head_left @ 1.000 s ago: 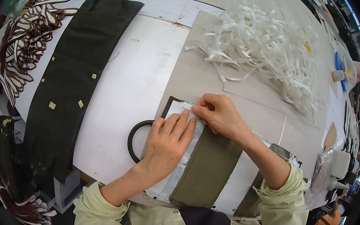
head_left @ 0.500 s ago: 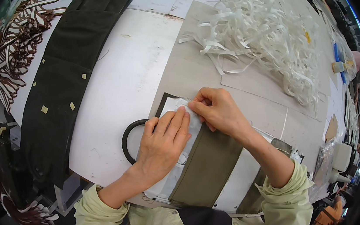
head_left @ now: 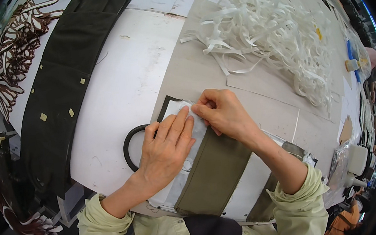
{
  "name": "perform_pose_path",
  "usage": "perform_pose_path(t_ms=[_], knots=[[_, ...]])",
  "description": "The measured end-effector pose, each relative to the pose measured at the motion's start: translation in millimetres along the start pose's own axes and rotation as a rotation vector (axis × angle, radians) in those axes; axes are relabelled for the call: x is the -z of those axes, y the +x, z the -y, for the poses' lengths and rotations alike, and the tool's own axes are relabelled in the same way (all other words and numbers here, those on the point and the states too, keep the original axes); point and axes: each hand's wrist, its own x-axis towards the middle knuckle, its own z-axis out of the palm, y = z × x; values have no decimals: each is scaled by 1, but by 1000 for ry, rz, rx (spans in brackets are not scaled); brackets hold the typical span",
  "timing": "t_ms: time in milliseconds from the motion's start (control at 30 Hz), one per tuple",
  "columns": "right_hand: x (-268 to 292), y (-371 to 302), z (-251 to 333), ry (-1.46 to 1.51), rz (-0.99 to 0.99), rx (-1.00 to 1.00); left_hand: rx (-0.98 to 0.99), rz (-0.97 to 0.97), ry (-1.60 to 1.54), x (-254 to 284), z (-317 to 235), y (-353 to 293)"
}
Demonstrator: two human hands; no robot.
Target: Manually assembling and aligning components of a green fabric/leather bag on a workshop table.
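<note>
A fabric piece with an olive-green panel [head_left: 214, 172] and a whitish lining [head_left: 175, 194] lies on the table in front of me. My left hand [head_left: 166, 147] rests on the lining, its fingers stretched out toward the far end. Close to those fingertips, my right hand [head_left: 224, 113] pinches at the far edge of the piece. What sits between its thumb and finger is too small to make out. A dark handle loop [head_left: 128, 146] curves out on the left, partly under my left hand. A second white section [head_left: 247, 184] shows beside my right forearm.
A long dark green fabric item [head_left: 65, 61] with small pale tabs lies at the left. Tangled white ribbons [head_left: 271, 40] are heaped at the far right. Brown-and-white strips [head_left: 15, 67] hang at the left edge. Clear plastic [head_left: 336, 175] and a white bottle [head_left: 354, 181] stand right.
The whole view has shifted slightly, with the table things sliding a little left. Both hands keep nearly the same pose on the fabric piece.
</note>
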Motion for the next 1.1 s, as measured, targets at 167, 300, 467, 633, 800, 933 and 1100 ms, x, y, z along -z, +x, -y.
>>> perform_pose_path(t_ms=[167, 300, 467, 633, 800, 933, 1100], knots=[[0, 0, 2, -20, 31, -1, -6, 40, 17, 2, 0, 2], [2, -1, 0, -15, 37, 33, -15, 60, 48, 1, -1, 2], [26, -11, -6, 77, 136, 52, -25, 53, 43, -3, 0, 1], [115, -101, -54, 57, 132, -100, -34, 66, 61, 3, -5, 4], [157, -177, -120, 153, -96, -188, -48, 113, 92, 8, -8, 11], [157, -186, -143, 204, -205, -178, -54, 188, 171, 13, -12, 14], [160, -178, -150, 216, -212, -130, -41, 260, 176, 15, -17, 17]])
